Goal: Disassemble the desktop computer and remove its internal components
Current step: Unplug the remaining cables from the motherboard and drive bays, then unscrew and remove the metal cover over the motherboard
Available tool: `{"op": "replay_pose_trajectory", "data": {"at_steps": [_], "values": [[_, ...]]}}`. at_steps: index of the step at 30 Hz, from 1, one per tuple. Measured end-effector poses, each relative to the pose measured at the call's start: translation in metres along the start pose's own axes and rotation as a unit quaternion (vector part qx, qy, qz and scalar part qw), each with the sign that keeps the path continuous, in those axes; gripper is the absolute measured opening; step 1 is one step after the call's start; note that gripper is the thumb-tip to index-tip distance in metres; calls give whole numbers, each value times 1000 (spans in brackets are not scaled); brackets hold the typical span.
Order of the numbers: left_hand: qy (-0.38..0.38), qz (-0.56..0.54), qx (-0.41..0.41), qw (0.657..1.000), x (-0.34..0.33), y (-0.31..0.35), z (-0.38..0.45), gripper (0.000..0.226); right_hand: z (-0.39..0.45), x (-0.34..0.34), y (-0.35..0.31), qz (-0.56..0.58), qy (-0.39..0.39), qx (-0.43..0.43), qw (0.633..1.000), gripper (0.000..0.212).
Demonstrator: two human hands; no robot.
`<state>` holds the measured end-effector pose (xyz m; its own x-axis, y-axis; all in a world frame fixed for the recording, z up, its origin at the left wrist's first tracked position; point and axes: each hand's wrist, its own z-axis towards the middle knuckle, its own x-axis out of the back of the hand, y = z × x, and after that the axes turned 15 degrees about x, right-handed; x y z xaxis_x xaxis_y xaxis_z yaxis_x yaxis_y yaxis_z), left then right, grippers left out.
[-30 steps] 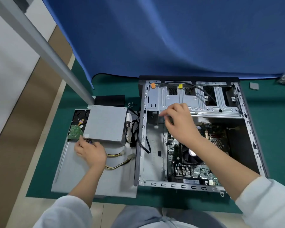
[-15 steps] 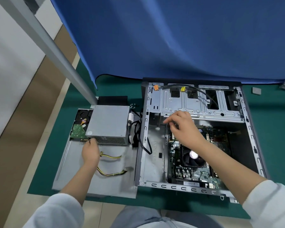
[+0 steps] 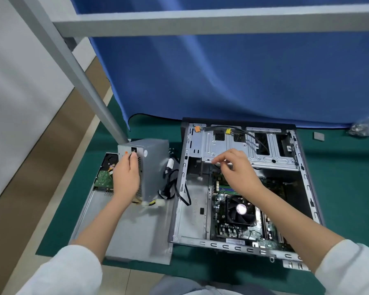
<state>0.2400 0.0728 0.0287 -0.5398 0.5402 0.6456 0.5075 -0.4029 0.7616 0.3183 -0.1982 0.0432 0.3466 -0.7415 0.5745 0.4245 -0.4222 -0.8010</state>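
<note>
Your left hand (image 3: 127, 177) grips the grey power supply (image 3: 152, 169), fingers curled over its near face, and holds it tilted up on edge above the removed side panel (image 3: 134, 235). A bundle of black cables (image 3: 170, 186) and yellow-wired connectors (image 3: 152, 203) hangs from the underside of the power supply, and one black cable loops over the case wall. Behind your left hand, a hard drive (image 3: 107, 173) with a green circuit board lies at the far left corner of the side panel. Your right hand (image 3: 235, 169) hovers over the open computer case (image 3: 307, 188), just in front of the drive cage (image 3: 249, 150), with thumb and forefinger drawn close together; you cannot tell from this view whether they pinch anything. The motherboard (image 3: 243, 211), with its black CPU fan (image 3: 241, 209), sits inside the case below your right wrist. The case and side panel rest side by side on the green mat (image 3: 349, 188).
</note>
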Motion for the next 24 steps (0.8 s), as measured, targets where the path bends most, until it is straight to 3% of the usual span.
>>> {"op": "replay_pose_trajectory", "data": {"at_steps": [5, 10, 12, 15, 18, 21, 24], "values": [[9, 14, -50, 999, 43, 10, -5, 39, 0, 2, -16, 2, -17, 23, 1000, 26], [19, -56, -58, 997, 72, 47, -15, 39, 10, -4, -47, 98, -62, 5, 993, 19], [17, -88, -64, 994, 81, 63, -21, 43, 14, -5, -56, 123, -79, 3, 989, 28], [-19, -154, -65, 986, 90, 87, -31, 35, 20, -1, -66, 182, -75, -17, 980, 58], [-85, -281, -32, 956, 93, 114, -36, 36, 23, 12, -70, 277, -64, -60, 957, 86], [-154, -404, 43, 901, 85, 135, -33, 51, 18, 34, -70, 368, -72, -58, 925, 83], [-212, -439, 130, 864, 65, 151, -32, 53, 11, 60, -74, 406, -86, -51, 908, 72]]}}
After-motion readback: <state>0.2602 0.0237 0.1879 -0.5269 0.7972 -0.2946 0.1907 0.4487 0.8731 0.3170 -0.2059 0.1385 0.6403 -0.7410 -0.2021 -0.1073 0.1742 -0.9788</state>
